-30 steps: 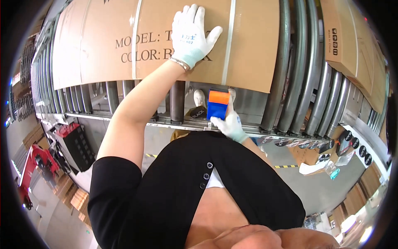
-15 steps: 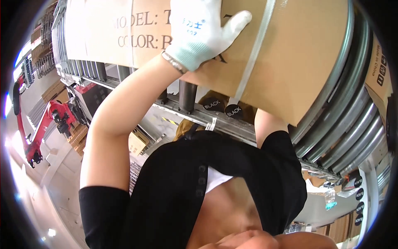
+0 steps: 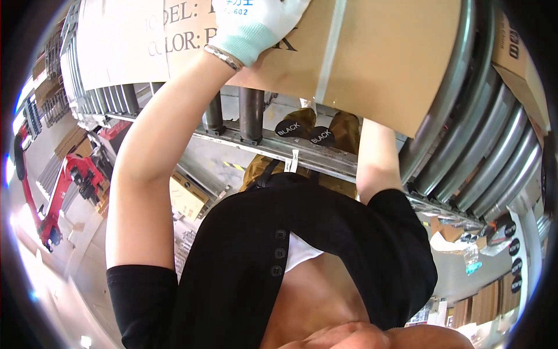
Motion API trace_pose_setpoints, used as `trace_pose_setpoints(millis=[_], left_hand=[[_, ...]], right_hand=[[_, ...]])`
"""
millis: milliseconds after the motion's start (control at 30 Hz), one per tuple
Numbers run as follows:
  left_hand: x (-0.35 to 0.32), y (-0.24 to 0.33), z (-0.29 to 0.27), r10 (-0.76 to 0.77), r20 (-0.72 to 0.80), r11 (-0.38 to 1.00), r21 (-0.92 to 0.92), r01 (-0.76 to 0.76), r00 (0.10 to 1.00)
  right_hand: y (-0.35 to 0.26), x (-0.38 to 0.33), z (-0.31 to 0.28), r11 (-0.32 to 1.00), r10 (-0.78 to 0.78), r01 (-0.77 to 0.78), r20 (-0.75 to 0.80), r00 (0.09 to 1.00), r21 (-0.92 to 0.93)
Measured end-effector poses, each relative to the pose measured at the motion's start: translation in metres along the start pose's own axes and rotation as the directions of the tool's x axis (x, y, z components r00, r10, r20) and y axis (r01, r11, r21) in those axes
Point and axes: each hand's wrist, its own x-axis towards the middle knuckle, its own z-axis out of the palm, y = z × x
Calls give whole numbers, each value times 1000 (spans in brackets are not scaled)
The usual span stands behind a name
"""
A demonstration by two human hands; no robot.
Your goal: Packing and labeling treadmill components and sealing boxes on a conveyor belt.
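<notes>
A large brown cardboard box [image 3: 383, 64] with dark print and a pale strap [image 3: 332, 46] rests over the metal rollers. My left hand [image 3: 256, 29], in a white knitted glove with a mint cuff, lies on the box's printed face, thumb spread; the upper frame edge cuts off its fingertips. A bracelet circles that wrist. My right forearm [image 3: 378, 154] reaches up behind the box's near edge, and the box hides that hand.
A roller conveyor [image 3: 465, 145] curves to the right, with another carton [image 3: 523, 75] beyond it. Two round black labels [image 3: 289, 128] show below the box. A red robot arm [image 3: 55, 198] stands at the left, near stacked cartons.
The box and my left hand sit farther up and left in the picture. More of my right forearm and of the gap below the box shows now.
</notes>
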Motion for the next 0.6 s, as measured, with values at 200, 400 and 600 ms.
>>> trace_pose_setpoints(millis=[200,400,600], left_hand=[[4,1,-5,-12,-76,1000,-7,11,997],[13,58,-24,255,94,934,-282,-220,962],[10,112,-1,675,72,668,-484,-566,735]], right_hand=[[37,-68,75,901,407,-433,333,851,6],[47,-87,100,871,193,-301,293,936,388],[-29,-111,62,982,-18,14,21,1000,187]])
